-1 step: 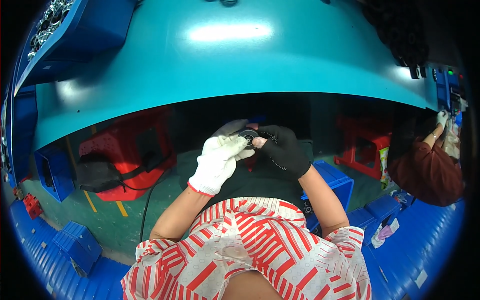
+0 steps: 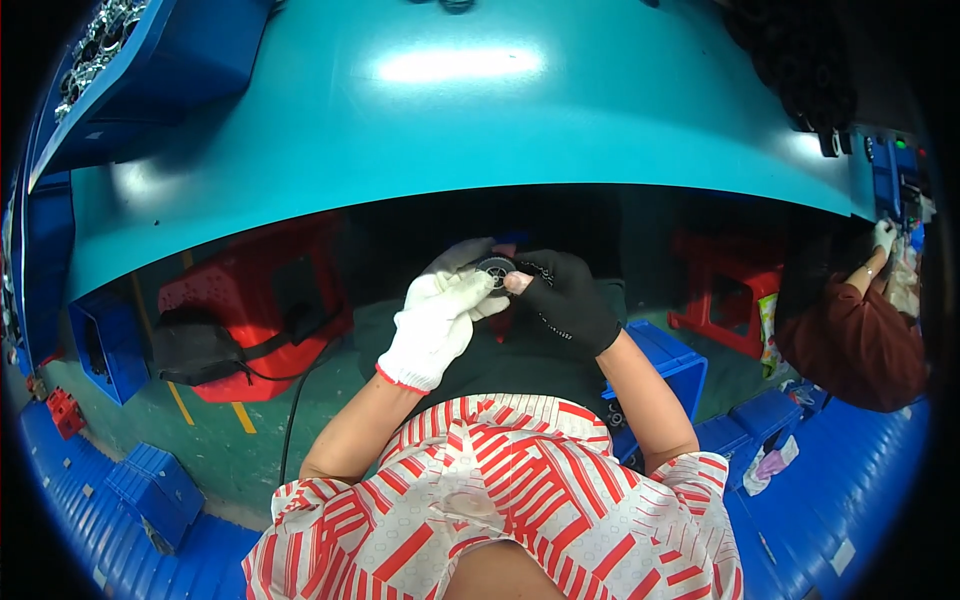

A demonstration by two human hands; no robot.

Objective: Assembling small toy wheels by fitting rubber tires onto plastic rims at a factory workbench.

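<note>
While the white-gloved left hand (image 2: 440,305) grips its left side, a small black round part (image 2: 497,267) is also pinched at its right edge by the black-gloved right hand (image 2: 572,302), whose thumb tip is bare. It is held above the lap, near the close edge of the teal table (image 2: 450,140). Its spoked-looking face turns up toward the head camera; being round, its clearest axis runs through the centre, roughly toward the viewer, exact tilt unclear.

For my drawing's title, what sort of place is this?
A factory, probably: there's a blue plastic bin of shiny metal parts, and the white-gloved left hand and black-gloved right hand hold a round black part.
</note>
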